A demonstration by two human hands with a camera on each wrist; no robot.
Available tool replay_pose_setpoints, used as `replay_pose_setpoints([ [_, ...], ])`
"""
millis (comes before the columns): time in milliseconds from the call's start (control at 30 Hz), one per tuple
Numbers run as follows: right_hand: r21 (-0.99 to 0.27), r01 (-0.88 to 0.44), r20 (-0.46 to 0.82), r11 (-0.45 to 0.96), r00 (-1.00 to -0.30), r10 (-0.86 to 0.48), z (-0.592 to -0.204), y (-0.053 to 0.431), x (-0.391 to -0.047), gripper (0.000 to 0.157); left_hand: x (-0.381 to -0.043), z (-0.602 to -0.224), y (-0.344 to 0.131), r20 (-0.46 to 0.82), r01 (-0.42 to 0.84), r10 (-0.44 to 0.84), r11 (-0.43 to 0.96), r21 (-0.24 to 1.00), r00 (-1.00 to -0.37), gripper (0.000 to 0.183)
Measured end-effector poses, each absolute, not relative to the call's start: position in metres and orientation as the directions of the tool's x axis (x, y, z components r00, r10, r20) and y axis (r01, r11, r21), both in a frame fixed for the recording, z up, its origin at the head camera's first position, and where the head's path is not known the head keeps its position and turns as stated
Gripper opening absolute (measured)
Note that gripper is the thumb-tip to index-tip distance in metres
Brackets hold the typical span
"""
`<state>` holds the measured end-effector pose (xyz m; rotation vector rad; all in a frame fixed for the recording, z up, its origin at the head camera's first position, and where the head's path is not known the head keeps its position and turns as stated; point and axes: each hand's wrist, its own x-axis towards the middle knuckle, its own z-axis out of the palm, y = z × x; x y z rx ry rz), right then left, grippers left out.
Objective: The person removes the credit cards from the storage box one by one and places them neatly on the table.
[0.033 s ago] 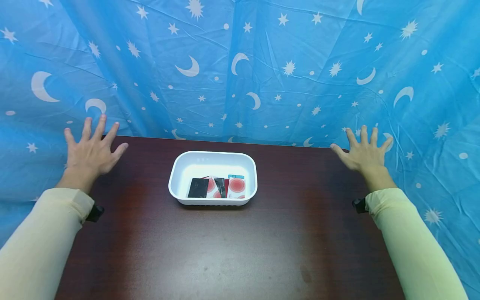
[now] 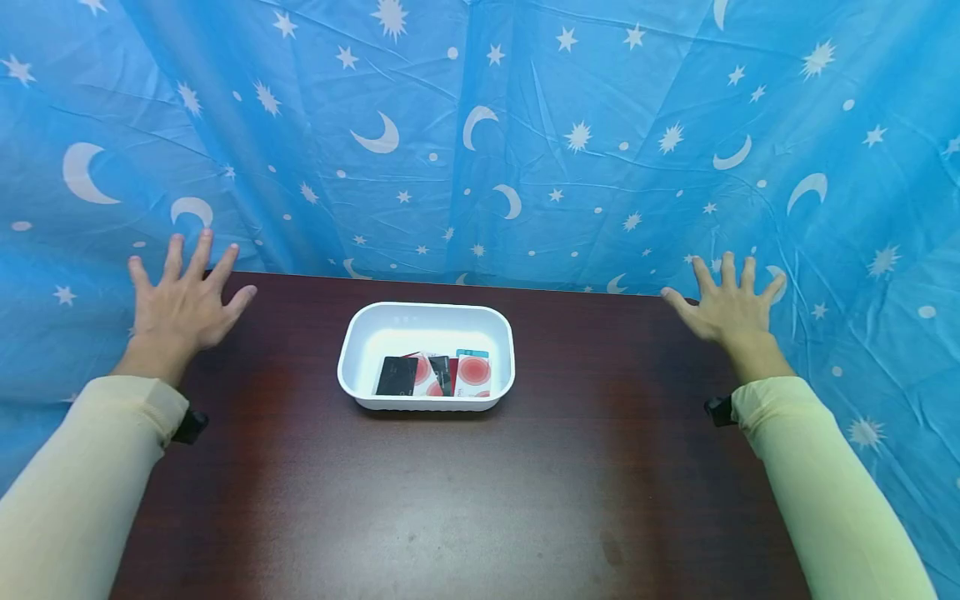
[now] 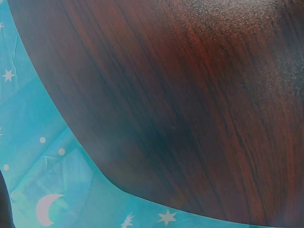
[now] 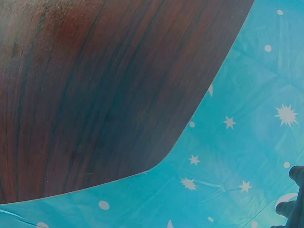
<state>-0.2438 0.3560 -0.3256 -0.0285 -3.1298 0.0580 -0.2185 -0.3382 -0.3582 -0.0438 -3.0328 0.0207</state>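
Note:
My left hand (image 2: 180,304) is held out at the far left corner of the dark wooden table, fingers straight and spread, holding nothing. On the opposite side, my right hand (image 2: 726,308) is spread the same way by the far right corner, also holding nothing. Between them, well apart from both, stands a white plastic basin (image 2: 426,403). Several cards lie overlapping in it: a black card (image 2: 396,377) at left, a white card with red rings (image 2: 473,379) at right, and others partly hidden. Dark fingertips (image 4: 287,208) edge into the right wrist view.
The table (image 2: 450,500) has a shiny brown top with rounded far corners, one seen in each wrist view. A blue curtain (image 2: 525,167) with white moons and stars hangs behind and around it. Small black devices (image 2: 190,427) sit at both sleeve cuffs.

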Motion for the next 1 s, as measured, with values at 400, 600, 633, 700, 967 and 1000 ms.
replay_pose_setpoints([
  [400, -0.024, -0.004, 0.016, 1.0, -1.0, -0.004, -0.325, 0.353, -0.244, 0.093, -0.218, -0.36, -0.339, 0.103, 0.037, 0.039, 0.999, -0.027, -0.994, 0.076],
  [600, -0.018, -0.02, 0.018, 1.0, -1.0, -0.019, -0.325, 0.351, -0.246, 0.093, -0.216, -0.362, -0.339, 0.1, 0.05, 0.054, 0.998, -0.038, -0.994, 0.076],
  [633, -0.018, -0.02, 0.017, 1.0, -1.0, -0.02, -0.325, 0.35, -0.246, 0.093, -0.216, -0.362, -0.339, 0.1, 0.053, 0.057, 0.998, -0.038, -0.993, 0.076],
  [700, -0.013, -0.022, 0.02, 1.0, -1.0, -0.021, -0.324, 0.348, -0.246, 0.092, -0.217, -0.362, -0.338, 0.101, 0.061, 0.064, 0.998, -0.033, -0.993, 0.075],
  [967, 0.024, -0.079, 0.014, 0.997, -0.997, -0.079, -0.325, 0.327, -0.247, 0.09, -0.22, -0.357, -0.313, 0.121, 0.153, 0.155, 0.988, -0.025, -0.981, 0.074],
  [1000, 0.026, -0.086, 0.012, 0.996, -0.996, -0.087, -0.324, 0.323, -0.247, 0.09, -0.22, -0.357, -0.308, 0.117, 0.168, 0.17, 0.985, -0.027, -0.978, 0.074],
])
